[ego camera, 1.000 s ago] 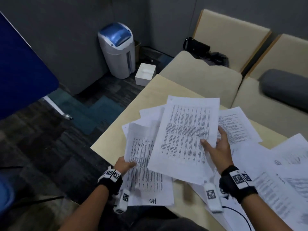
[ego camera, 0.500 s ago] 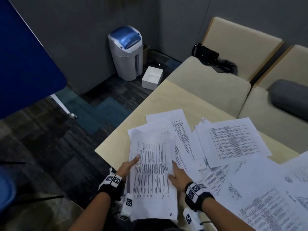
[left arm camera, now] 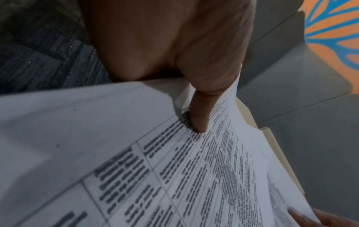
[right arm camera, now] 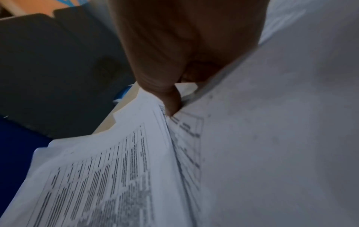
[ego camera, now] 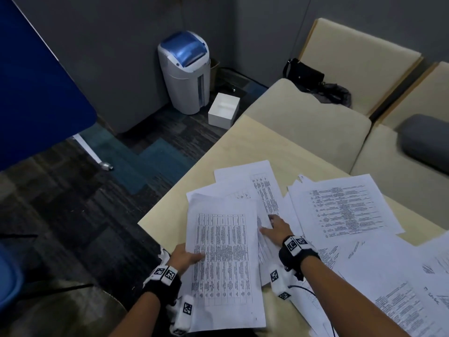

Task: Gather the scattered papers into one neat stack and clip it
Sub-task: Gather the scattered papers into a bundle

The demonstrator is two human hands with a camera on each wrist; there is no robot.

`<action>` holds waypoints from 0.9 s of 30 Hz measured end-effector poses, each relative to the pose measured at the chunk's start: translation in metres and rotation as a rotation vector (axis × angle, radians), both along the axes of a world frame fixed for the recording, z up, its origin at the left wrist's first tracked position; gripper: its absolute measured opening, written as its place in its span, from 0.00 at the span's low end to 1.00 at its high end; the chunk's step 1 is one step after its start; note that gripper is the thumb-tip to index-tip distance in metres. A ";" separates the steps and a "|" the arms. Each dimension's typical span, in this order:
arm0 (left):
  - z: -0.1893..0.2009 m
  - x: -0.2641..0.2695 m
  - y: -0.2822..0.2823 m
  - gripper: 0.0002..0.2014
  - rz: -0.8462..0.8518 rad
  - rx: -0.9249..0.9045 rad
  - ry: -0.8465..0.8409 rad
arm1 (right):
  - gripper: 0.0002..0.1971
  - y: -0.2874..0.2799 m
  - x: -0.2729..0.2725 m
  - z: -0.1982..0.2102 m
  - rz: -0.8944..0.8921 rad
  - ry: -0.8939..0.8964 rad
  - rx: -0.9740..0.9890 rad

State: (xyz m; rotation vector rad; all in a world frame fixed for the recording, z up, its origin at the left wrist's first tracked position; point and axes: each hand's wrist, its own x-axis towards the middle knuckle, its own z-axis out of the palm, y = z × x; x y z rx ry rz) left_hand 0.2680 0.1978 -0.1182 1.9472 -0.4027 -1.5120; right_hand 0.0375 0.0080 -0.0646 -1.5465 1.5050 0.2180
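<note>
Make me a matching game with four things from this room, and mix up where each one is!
Things:
1. bin with the blue lid
2. white box
3. black bag
4. grey cushion

Places:
A. on the beige seat at the far right
B. on the carpet, right beside the bin
C. on the floor against the grey wall
D. on the beige seat, leaning at its backrest

Pairs: 1-C, 2-B, 3-D, 4-A

Bare tabletop (ego camera: 245, 142) beyond papers (ego camera: 340, 210); sofa (ego camera: 311, 122) behind.
</note>
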 end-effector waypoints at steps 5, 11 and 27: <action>-0.014 0.017 -0.004 0.31 0.059 0.008 -0.003 | 0.15 -0.001 -0.007 0.042 0.046 0.098 -0.242; -0.004 0.024 -0.020 0.26 0.093 0.021 -0.030 | 0.14 -0.031 -0.073 0.080 -0.316 -0.187 -0.524; 0.018 0.002 -0.039 0.46 0.209 -0.100 -0.004 | 0.30 0.054 -0.021 0.008 0.188 0.009 0.013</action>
